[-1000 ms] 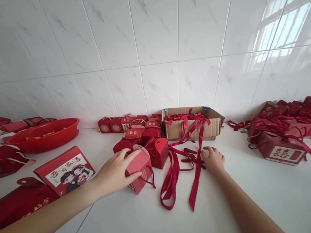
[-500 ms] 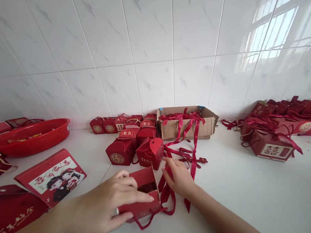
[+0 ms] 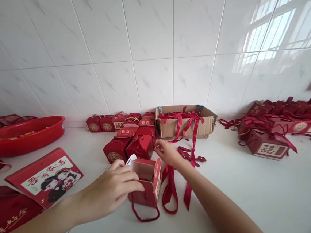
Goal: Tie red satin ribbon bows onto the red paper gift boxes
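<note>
At the near middle of the white counter [image 3: 217,217], curling the left hand [image 3: 123,183] over the left side of an open red box [image 3: 148,194], apparently holding it there to keep it steady and mouth-up, with its flaps apart. Leaving it under and just right of those fingers, nearer the body than the right hand [image 3: 166,153], with its rope handle [image 3: 145,221] drooping toward the viewer. Stretching the right hand beyond, fingertips drawn narrow, right beside a closed red box [image 3: 141,151]; unable to tell whether touching it or pinching anything. Farther out, showing ribbons [image 3: 193,146] hung over the front of a cardboard carton [image 3: 203,130], perhaps for easy pulling. Toward the left, passing a red box printed with 2 figures [image 3: 48,174] to reach a red basin [image 3: 56,129]. Off right, ending at a cluster of beribboned boxes [image 3: 272,149] near the tiled wall [image 3: 192,76].
</note>
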`<state>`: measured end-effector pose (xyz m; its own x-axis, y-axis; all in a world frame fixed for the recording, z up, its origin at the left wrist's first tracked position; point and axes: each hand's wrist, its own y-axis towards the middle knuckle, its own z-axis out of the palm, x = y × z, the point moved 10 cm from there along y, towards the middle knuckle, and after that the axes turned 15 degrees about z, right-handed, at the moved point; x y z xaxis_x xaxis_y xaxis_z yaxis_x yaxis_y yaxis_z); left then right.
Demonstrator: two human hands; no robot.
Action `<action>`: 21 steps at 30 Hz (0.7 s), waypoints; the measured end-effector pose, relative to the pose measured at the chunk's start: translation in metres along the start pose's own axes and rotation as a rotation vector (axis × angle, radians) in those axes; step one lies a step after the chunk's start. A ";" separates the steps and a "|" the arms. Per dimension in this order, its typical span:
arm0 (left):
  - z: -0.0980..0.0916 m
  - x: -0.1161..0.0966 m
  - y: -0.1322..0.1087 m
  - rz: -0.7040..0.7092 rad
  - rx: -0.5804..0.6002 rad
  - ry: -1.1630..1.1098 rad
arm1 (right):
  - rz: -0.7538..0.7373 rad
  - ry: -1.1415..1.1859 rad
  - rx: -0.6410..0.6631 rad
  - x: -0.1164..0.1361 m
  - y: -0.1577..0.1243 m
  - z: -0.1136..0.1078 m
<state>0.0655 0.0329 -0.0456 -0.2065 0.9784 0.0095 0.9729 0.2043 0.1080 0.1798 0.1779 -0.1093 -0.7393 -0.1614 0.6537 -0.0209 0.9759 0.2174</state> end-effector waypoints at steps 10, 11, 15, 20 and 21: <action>0.010 0.014 0.029 -0.026 -0.098 0.029 | 0.362 -0.375 0.222 -0.075 0.010 -0.009; 0.010 0.015 0.032 -0.027 -0.097 0.028 | 0.377 -0.397 0.248 -0.078 0.009 -0.005; 0.001 0.019 0.043 -0.040 -0.046 -0.013 | 0.387 -0.403 0.258 -0.082 0.012 -0.025; -0.025 0.023 0.056 -0.085 -0.004 -0.029 | 0.365 -0.305 0.013 -0.075 0.007 -0.118; -0.027 0.022 0.060 -0.085 -0.004 -0.029 | 0.362 -0.284 -0.061 -0.072 0.002 -0.139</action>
<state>0.1169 0.0658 -0.0116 -0.2848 0.9582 -0.0288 0.9517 0.2862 0.1113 0.3263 0.1712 -0.0551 -0.8469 0.2426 0.4731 0.3057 0.9503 0.0599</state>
